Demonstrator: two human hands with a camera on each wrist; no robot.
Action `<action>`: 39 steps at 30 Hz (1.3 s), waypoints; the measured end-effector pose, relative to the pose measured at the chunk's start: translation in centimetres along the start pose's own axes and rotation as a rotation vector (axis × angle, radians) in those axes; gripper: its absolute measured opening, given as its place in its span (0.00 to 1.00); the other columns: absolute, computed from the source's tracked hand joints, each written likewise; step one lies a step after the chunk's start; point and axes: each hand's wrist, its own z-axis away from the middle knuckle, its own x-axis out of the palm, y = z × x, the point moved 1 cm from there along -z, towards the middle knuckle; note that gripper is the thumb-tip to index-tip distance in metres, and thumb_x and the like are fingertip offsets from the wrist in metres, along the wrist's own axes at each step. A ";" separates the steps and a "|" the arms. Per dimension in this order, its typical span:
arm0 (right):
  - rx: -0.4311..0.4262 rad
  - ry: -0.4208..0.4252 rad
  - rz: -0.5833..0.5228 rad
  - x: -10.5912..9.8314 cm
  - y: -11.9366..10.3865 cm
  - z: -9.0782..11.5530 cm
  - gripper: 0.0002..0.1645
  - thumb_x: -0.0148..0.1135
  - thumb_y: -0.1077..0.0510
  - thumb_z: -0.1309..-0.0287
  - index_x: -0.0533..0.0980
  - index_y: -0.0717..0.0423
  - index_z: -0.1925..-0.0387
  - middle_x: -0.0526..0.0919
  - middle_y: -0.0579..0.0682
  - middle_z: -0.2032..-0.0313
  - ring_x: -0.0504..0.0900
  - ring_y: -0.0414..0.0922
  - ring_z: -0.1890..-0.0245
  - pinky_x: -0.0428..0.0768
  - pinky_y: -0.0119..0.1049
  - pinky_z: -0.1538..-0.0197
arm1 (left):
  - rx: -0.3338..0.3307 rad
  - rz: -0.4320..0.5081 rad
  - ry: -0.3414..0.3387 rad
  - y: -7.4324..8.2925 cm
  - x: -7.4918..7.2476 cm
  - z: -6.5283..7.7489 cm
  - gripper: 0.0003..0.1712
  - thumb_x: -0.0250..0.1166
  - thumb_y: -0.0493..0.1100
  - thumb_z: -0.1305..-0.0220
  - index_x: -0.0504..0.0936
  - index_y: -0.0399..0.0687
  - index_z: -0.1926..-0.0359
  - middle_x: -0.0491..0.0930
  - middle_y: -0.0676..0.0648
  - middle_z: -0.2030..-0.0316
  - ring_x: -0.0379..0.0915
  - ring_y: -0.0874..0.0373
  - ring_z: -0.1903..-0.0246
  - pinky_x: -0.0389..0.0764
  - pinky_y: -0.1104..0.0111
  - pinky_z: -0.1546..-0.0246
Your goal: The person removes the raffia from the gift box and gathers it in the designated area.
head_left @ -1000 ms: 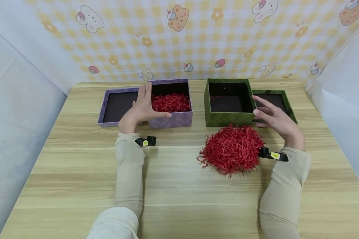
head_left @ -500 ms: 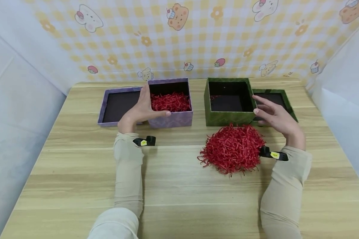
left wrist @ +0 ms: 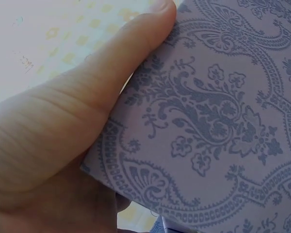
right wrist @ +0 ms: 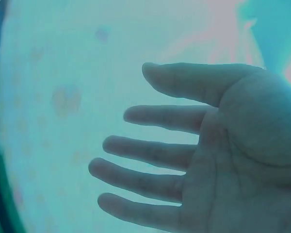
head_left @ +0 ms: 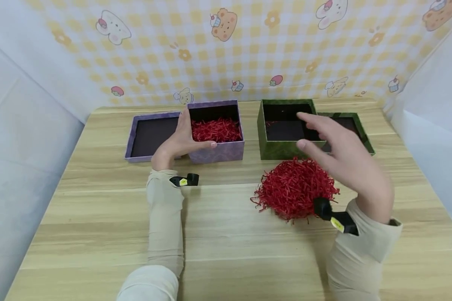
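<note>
My left hand (head_left: 178,143) touches the left corner of a patterned purple box (head_left: 220,152), its fingers straight along the left side and its thumb extended along the front edge. In the left wrist view that thumb lies against the box's printed wall (left wrist: 208,116). Inside the box lies red shredded paper (head_left: 215,130). My right hand (head_left: 348,156) hovers, fingers spread, in front of an open green box (head_left: 268,149) and holds nothing; the right wrist view shows its bare palm. Few red shreds lie in the green box. A pile of red shredded paper (head_left: 294,188) sits before it.
The purple lid (head_left: 147,136) lies left of its box, inside up. A green lid (head_left: 358,125) lies at the right, partly behind the right hand. Behind the wooden table (head_left: 241,246) hangs a yellow checked cloth (head_left: 199,50).
My right hand has come off the green box's right side, rising and shifting left toward the camera. The left hand stays at the purple box.
</note>
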 end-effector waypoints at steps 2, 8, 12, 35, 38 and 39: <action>-0.095 -0.007 0.015 0.7 -1.6 -0.5 0.32 0.57 0.55 0.37 0.61 0.52 0.33 0.67 0.52 0.37 0.68 0.51 0.41 0.68 0.51 0.45 | -0.002 0.000 -0.001 -0.1 0.0 -0.1 0.74 0.68 0.65 0.53 0.14 0.55 0.33 0.15 0.49 0.31 0.10 0.60 0.34 0.37 0.53 0.34; -0.042 -0.172 -0.082 5.1 -2.8 -3.9 0.38 0.53 0.47 0.35 0.53 0.52 0.29 0.61 0.53 0.34 0.64 0.50 0.38 0.65 0.50 0.41 | 0.007 -0.011 0.000 -0.4 0.1 -0.3 0.74 0.69 0.63 0.52 0.14 0.52 0.33 0.15 0.47 0.31 0.11 0.56 0.33 0.36 0.53 0.34; 0.142 -0.266 -0.177 8.6 -1.8 -6.4 0.46 0.49 0.39 0.36 0.41 0.48 0.27 0.50 0.52 0.30 0.57 0.51 0.34 0.60 0.50 0.38 | 0.005 -0.009 0.010 -0.3 0.2 -0.4 0.74 0.69 0.62 0.51 0.15 0.51 0.33 0.16 0.46 0.31 0.12 0.55 0.33 0.37 0.52 0.34; 0.252 -0.255 -0.377 15.7 1.5 -8.9 0.45 0.36 0.42 0.29 0.19 0.45 0.32 0.28 0.50 0.29 0.43 0.52 0.31 0.48 0.46 0.33 | 0.007 0.042 0.004 0.1 0.0 -0.2 0.74 0.69 0.62 0.52 0.14 0.54 0.33 0.16 0.46 0.31 0.13 0.55 0.33 0.38 0.51 0.35; 0.246 -0.253 -0.359 15.8 1.5 -8.9 0.42 0.34 0.43 0.29 0.21 0.44 0.31 0.32 0.51 0.29 0.44 0.51 0.31 0.47 0.45 0.33 | 0.012 0.043 0.003 0.0 0.0 -0.1 0.74 0.69 0.62 0.52 0.14 0.54 0.33 0.16 0.47 0.31 0.13 0.54 0.33 0.37 0.51 0.35; 0.243 -0.253 -0.354 15.8 1.5 -8.9 0.42 0.34 0.43 0.28 0.22 0.45 0.30 0.33 0.51 0.29 0.44 0.51 0.31 0.47 0.45 0.33 | 0.014 0.046 0.003 0.0 0.0 -0.1 0.74 0.69 0.62 0.52 0.14 0.54 0.33 0.16 0.47 0.31 0.13 0.54 0.33 0.37 0.51 0.35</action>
